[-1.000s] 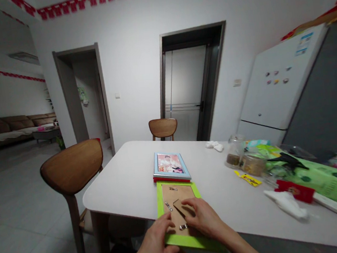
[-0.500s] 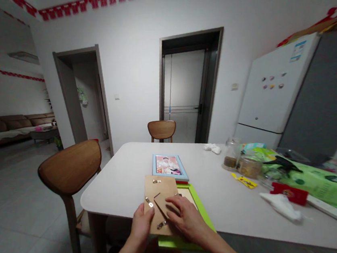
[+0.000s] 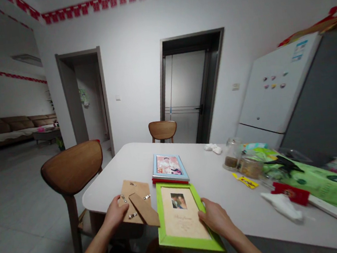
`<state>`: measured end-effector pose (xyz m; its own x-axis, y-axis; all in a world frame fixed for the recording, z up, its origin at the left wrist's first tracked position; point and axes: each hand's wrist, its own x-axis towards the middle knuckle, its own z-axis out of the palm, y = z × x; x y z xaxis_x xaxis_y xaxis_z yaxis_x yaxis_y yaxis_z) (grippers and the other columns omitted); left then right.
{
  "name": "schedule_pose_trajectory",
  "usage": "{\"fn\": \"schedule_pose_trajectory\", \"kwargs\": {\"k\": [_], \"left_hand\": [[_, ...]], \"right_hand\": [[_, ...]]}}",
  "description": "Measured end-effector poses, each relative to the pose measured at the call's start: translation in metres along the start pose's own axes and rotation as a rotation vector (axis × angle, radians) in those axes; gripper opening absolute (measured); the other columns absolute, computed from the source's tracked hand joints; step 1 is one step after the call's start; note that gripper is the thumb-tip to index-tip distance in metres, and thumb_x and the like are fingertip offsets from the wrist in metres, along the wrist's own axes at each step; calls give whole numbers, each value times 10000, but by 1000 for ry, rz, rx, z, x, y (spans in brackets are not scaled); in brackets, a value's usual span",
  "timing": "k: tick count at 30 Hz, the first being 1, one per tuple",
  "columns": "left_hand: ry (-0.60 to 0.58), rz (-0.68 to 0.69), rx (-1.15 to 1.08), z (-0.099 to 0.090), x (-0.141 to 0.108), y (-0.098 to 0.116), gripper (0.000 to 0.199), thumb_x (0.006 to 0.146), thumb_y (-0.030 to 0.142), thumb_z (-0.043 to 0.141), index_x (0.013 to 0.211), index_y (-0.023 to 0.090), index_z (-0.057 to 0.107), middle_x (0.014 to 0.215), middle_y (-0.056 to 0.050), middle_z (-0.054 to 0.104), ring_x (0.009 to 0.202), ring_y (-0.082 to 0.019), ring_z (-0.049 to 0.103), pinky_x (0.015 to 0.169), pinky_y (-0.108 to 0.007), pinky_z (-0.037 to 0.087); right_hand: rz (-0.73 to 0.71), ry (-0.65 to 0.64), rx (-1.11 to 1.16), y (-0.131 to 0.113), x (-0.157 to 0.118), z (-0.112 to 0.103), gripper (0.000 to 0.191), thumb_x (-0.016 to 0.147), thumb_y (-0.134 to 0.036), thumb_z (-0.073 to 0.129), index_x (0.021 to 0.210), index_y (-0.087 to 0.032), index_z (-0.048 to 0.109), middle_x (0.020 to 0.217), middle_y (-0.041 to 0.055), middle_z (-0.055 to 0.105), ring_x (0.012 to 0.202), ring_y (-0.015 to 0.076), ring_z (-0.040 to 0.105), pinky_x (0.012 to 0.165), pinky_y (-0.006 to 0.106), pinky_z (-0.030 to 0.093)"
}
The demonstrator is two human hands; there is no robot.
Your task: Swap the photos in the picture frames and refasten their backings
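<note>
My left hand [image 3: 116, 213] grips the left edge of a brown backing board [image 3: 135, 188], thumb on top. The board has metal clips and a stand flap [image 3: 144, 210] folded out from it. On the right, my right hand [image 3: 218, 217] holds the right edge of a lime-green photo frame [image 3: 197, 244], its thumb on the frame. Inside the frame shows a cream sheet [image 3: 184, 225] with a small photo of two people and faint print. Just beyond lies a light-blue photo frame [image 3: 169, 165] on top of something red.
A white table [image 3: 202, 171] holds glass jars [image 3: 232, 155], a yellow packet [image 3: 245, 180], a red packet [image 3: 291, 193], a crumpled white tissue [image 3: 282, 207] and a green bag [image 3: 330, 185] on the right. Wooden chairs [image 3: 73, 170] stand at the left and far side.
My left hand has moved left with the backing board, off the green frame, and the flap stands out more. My right hand has left the board and now holds the green frame's right edge.
</note>
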<state>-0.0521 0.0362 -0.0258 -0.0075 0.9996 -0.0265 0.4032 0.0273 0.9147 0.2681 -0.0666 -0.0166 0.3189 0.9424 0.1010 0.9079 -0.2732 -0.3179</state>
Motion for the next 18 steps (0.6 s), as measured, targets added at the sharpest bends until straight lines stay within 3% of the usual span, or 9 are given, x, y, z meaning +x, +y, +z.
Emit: {"fn": "schedule_pose_trajectory", "kwargs": {"k": [2,5,8,11,13,15,18], "left_hand": [[42,33,109,-6,1,0,498,664,154,545,1133,98,388,809,-64,632,784,-222,599,703,-296,432],[110,97,225,-10,-6,6,521,649,178,553,1142,120,393,1011,-105,561,993,-254,501,854,-343,347],[102,218,270,8,-28,23,481,664,174,528,1129,136,412,1152,-97,470,1112,-216,390,947,-312,261],[-89,512,258,47,-64,48,485,671,174,514,1143,141,407,1194,-86,446,1129,-192,367,973,-316,251],[-251,605,238,73,-89,65,548,647,187,557,1168,127,396,1237,-100,411,1153,-202,335,992,-321,236],[-373,657,234,94,-108,79,595,640,230,594,1189,136,384,1274,-104,372,1168,-220,313,996,-339,240],[-395,730,284,109,-122,95,578,659,252,587,1189,138,387,1296,-110,340,1174,-243,296,999,-366,236]], "right_hand": [[51,8,64,1,1,-4,443,612,-232,436,1024,-95,522,945,151,619,863,243,571,728,308,408],[157,-45,334,3,-2,-12,379,600,-248,432,939,-126,552,884,107,647,797,215,597,685,283,433],[253,-152,731,-1,-10,-19,327,608,-251,387,867,-132,548,757,80,662,660,193,612,569,270,453],[288,-214,1125,-12,-20,-25,366,600,-232,386,929,-134,515,698,63,657,583,182,604,525,278,456],[257,-217,1323,-21,-25,-28,399,594,-229,416,975,-146,498,704,52,658,577,175,601,533,283,462],[226,-176,1404,-28,-28,-32,418,586,-237,456,994,-158,498,701,43,657,564,170,596,536,286,465],[214,-126,1415,-33,-30,-35,436,579,-242,495,1009,-171,499,642,22,645,516,162,579,526,291,464]]}}
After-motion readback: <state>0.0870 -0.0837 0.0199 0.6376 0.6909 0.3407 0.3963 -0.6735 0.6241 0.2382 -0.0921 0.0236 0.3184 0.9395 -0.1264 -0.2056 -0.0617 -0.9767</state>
